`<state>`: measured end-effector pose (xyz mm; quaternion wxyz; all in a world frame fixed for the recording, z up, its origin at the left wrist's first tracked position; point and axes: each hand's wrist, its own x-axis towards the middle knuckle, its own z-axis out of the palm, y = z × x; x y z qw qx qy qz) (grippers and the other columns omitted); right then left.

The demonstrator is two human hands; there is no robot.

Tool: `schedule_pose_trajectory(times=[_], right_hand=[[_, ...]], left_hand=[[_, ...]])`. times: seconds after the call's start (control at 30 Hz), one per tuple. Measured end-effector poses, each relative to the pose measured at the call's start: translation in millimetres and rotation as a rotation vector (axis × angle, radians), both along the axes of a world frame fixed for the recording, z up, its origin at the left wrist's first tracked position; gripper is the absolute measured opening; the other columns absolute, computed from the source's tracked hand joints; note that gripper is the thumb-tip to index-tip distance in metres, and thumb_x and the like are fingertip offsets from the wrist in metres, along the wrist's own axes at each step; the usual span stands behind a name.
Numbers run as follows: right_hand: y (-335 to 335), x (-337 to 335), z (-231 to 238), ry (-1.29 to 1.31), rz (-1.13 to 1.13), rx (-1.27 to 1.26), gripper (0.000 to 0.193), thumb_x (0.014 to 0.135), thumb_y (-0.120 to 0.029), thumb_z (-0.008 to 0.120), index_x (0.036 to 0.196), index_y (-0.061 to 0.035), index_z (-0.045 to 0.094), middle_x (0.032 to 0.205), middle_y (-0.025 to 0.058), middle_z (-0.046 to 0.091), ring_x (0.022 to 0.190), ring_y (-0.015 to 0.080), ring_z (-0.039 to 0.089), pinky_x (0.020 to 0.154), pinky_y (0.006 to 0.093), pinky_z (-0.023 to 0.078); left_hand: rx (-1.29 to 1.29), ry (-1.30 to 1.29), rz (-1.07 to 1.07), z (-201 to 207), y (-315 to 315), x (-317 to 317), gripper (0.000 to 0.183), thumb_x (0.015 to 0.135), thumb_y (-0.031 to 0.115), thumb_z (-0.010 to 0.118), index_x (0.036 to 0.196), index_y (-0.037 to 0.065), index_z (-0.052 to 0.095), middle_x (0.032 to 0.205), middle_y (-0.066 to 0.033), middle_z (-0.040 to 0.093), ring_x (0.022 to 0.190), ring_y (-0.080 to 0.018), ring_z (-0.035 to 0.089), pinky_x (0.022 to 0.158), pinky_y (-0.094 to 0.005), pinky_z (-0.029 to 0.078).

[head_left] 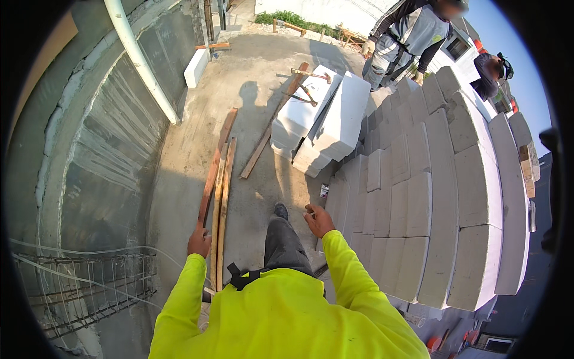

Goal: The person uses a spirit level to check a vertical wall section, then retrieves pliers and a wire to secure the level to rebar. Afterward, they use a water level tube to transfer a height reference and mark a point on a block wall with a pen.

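Observation:
My left hand [199,242] hangs in a loose fist above the near ends of three long wooden laths [219,185] lying on the concrete floor; whether it touches one I cannot tell. My right hand [318,220] is raised with fingers curled, holding nothing, close to the stepped wall of pale building blocks [418,197]. My yellow sleeves and one grey-trousered leg with a dark shoe [281,210] show below.
Loose white blocks [326,116] with a hammer on top lie ahead, next to another lath [272,122]. Two people [406,39] stand behind the block wall. A white pipe [140,60] runs down the grey wall at left. A steel rebar cage [84,287] lies at lower left.

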<state>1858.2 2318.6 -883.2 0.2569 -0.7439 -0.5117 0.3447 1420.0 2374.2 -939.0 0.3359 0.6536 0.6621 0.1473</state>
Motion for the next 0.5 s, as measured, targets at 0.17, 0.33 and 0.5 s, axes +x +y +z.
schedule_pose_trajectory(times=[0.17, 0.33, 0.5], right_hand=[[224.3, 97.7, -72.2, -0.132, 0.028, 0.104, 0.039, 0.09, -0.022, 0.067, 0.122, 0.0005, 0.061, 0.107, 0.0213, 0.067, 0.094, 0.0329, 0.067, 0.084, 0.0406, 0.053], [429.4, 189.0, -126.1, -0.149, -0.164, 0.107, 0.045, 0.09, -0.016, 0.061, 0.132, -0.0014, 0.052, 0.129, 0.0251, 0.054, 0.112, 0.0441, 0.057, 0.098, 0.0496, 0.045], [556.9, 272.5, -173.3, -0.235, -0.505, 0.22, 0.056, 0.091, -0.019, 0.059, 0.136, 0.0083, 0.042, 0.135, 0.0333, 0.048, 0.127, 0.0473, 0.046, 0.107, 0.0489, 0.038]], left_hand=[[0.13, 0.169, -0.225, -6.0, 183.7, 131.7, 0.038, 0.083, 0.013, 0.067, 0.119, 0.001, 0.061, 0.116, -0.0155, 0.059, 0.105, -0.0351, 0.061, 0.093, -0.0411, 0.05], [0.215, 0.224, -0.322, -38.9, 388.3, 292.9, 0.05, 0.079, 0.014, 0.074, 0.124, 0.003, 0.055, 0.132, -0.0172, 0.051, 0.122, -0.0373, 0.05, 0.102, -0.0448, 0.044], [0.36, 0.189, -0.479, -76.7, 526.7, 433.6, 0.055, 0.08, 0.017, 0.074, 0.129, 0.005, 0.053, 0.138, -0.0174, 0.048, 0.13, -0.0375, 0.044, 0.108, -0.0481, 0.037]])
